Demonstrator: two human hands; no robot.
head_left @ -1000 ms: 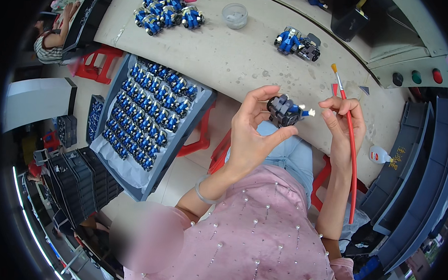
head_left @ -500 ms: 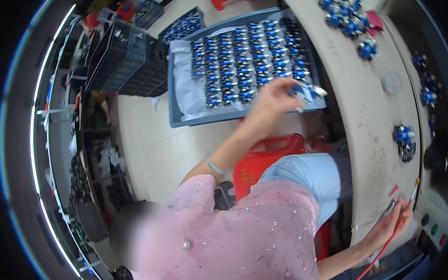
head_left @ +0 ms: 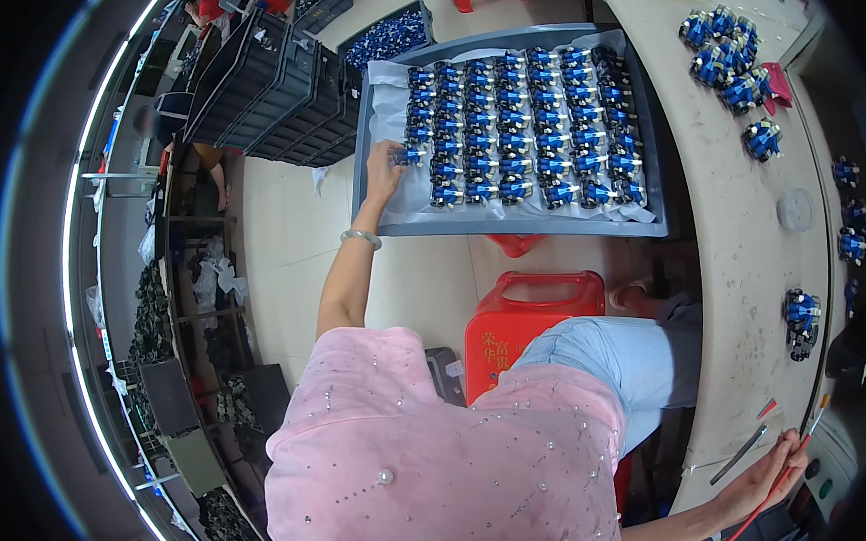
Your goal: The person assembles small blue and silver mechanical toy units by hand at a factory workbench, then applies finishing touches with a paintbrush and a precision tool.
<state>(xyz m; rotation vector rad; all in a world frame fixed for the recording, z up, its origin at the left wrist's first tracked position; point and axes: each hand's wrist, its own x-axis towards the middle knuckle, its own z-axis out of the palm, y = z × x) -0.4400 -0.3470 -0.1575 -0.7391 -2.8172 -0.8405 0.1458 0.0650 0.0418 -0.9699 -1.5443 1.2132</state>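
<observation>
My left hand (head_left: 385, 176) reaches over the left end of a grey plastic tray (head_left: 511, 229). Its fingers are closed on a small blue-and-black toy-like piece (head_left: 410, 157), low at the end of the leftmost row. Several rows of similar blue, black and silver pieces (head_left: 515, 166) lie on white sheeting in the tray. Over the table at the lower right, my right hand (head_left: 761, 478) is closed around a thin red-handled paintbrush (head_left: 781, 481), bristles pointing up and away. A slim grey flat tool (head_left: 739, 455) lies beside that hand.
On the table (head_left: 739, 253) are a clear round container (head_left: 796, 210), a blue piece (head_left: 802, 310) and a far cluster of pieces (head_left: 731, 54) beside a pink cloth (head_left: 775, 84). A red stool (head_left: 537, 303) stands below the tray; stacked dark crates (head_left: 277, 93) are to its left.
My left hand has swung from the tray's near right side to its left end. My right hand still holds the paintbrush. The whole view has shifted slightly.
</observation>
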